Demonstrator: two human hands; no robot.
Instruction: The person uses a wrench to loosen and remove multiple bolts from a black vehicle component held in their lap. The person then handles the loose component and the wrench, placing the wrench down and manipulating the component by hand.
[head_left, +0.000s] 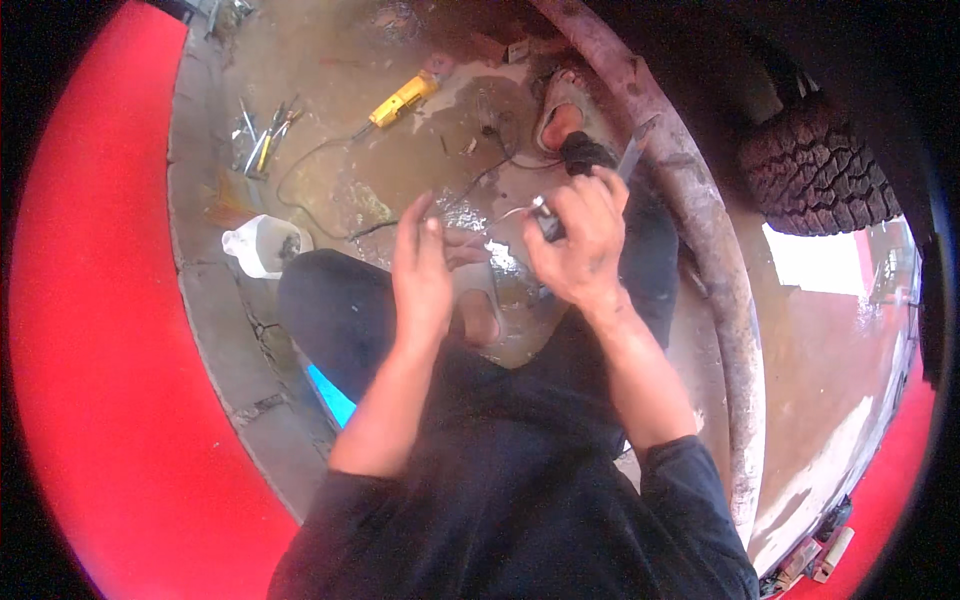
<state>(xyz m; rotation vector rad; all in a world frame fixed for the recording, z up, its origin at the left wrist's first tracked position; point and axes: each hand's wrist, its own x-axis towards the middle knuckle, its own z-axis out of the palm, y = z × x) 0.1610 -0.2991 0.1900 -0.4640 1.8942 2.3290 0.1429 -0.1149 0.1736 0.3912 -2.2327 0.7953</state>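
My right hand [582,240] is closed round a tool [548,222] with a dark, shiny-tipped end showing beside the thumb. A flat grey blade-like piece [630,158] sticks out past the knuckles on the other side; I cannot tell if both are one tool. A thin pale strand [510,214] curves from the tool toward my left hand [425,265]. That hand is raised, with fingers stretched out and apart. Whether the strand touches its fingertips is not clear. Both hands are above the wet floor between my bent legs.
A yellow power tool [403,98] lies ahead on the wet floor, with its dark cord [290,180] trailing. Hand tools [265,140] and a white cut-open jug [268,245] are at left. A thick curved pipe [715,260] runs along my right, with a tyre [820,165] beyond.
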